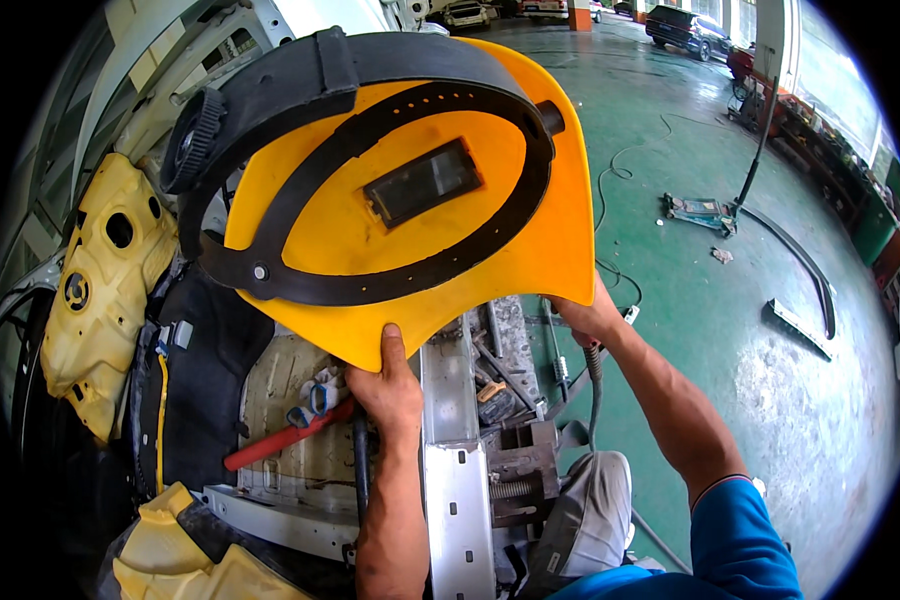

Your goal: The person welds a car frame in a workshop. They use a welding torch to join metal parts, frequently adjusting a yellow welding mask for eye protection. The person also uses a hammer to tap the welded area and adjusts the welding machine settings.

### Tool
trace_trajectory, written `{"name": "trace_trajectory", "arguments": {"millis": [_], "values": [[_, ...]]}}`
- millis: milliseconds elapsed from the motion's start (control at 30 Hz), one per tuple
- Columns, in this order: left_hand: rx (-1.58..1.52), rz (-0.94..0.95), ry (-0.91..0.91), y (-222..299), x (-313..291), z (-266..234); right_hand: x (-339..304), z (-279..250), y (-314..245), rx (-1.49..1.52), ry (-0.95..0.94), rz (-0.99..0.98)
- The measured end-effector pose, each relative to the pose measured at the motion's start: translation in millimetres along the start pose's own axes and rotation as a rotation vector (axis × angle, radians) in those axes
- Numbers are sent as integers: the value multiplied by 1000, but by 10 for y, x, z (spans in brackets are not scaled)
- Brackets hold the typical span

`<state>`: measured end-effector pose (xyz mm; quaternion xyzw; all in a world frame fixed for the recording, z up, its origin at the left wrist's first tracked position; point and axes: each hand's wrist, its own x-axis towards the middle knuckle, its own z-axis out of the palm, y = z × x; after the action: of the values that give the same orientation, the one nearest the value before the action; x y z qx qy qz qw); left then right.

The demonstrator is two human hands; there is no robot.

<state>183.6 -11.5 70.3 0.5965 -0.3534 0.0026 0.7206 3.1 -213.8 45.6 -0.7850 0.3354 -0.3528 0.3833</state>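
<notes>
A yellow welding helmet [425, 290] fills the upper middle of the view, its inside facing me. The black headband [390, 65] and its ratchet knob [192, 140] are on the near side, and a dark viewing window [422, 185] sits in the shell. My left hand [388, 390] is closed on the helmet's lower edge, thumb on the inside. Partly behind the helmet's lower right corner, my right hand [592, 318] is closed round what looks like a welding torch; only its ribbed cable end [594, 362] shows below the hand. The torch's front is hidden.
Bare car-body metal [457, 500] with a clamp-like steel fixture [520, 470] lies below. A red bar [285, 440] and yellow foam padding [105, 290] are at left. On the green floor stand a trolley jack [700, 212] and a curved metal strip [800, 255].
</notes>
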Motion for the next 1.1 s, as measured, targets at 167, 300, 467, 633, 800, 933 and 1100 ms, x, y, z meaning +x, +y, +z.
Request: {"name": "trace_trajectory", "arguments": {"millis": [167,300,467,633,800,933,1100], "values": [[8,-1,17,-28,12,-7,-5,-10,-63,8,-17,42],[17,35,39,-23,9,13,-3,-27,-43,2,-23,28],[23,17,24,-35,0,15,35,16,83,21,12,-38],[50,-42,13,41,-29,25,0,-31,-38,4,-6,20],[27,-12,-7,-39,8,-27,-59,-90,-147,45,-43,124],[4,-8,-4,-51,17,3,-39,-98,55,94,-11,90],[18,39,50,-20,16,23,7,-72,89,84,-26,15]]}}
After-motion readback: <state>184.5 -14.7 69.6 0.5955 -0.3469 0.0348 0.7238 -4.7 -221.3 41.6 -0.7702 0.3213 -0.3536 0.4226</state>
